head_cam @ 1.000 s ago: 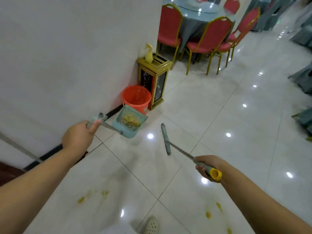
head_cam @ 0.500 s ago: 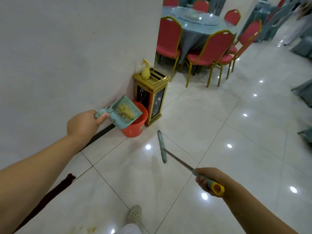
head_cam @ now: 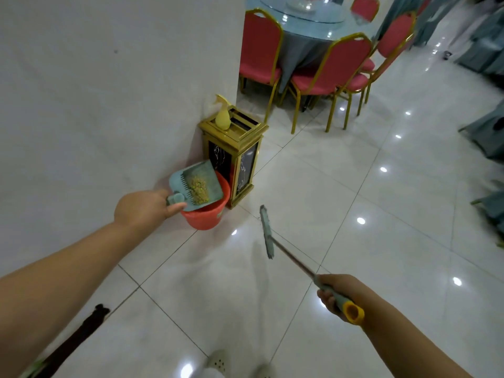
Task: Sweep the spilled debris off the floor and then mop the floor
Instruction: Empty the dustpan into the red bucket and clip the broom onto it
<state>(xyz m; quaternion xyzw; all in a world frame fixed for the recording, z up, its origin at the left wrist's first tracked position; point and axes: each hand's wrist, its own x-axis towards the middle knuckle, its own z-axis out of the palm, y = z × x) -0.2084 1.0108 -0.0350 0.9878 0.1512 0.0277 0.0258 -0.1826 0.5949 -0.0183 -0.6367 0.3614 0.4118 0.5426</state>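
My left hand [head_cam: 144, 207] grips the handle of a teal dustpan [head_cam: 208, 178], which is tilted directly over an orange bucket [head_cam: 206, 218] by the wall. Yellow-green debris [head_cam: 199, 188] lies in the pan. My right hand [head_cam: 338, 294] holds the grey-and-yellow handle of a broom. Its teal head [head_cam: 266, 231] hovers above the white tiled floor [head_cam: 354, 241], to the right of the bucket.
A gold-and-black bin [head_cam: 236, 156] with a yellow spray bottle [head_cam: 223, 115] on top stands behind the bucket against the white wall [head_cam: 109, 91]. Red chairs [head_cam: 335, 69] ring a round table beyond. A dark pole [head_cam: 73, 342] leans at lower left. My shoes [head_cam: 218, 362] show at the bottom.
I have walked closer to the bucket. The dustpan has gone from in front of the bucket to right above it and tilted. The floor stains have dropped out of view.
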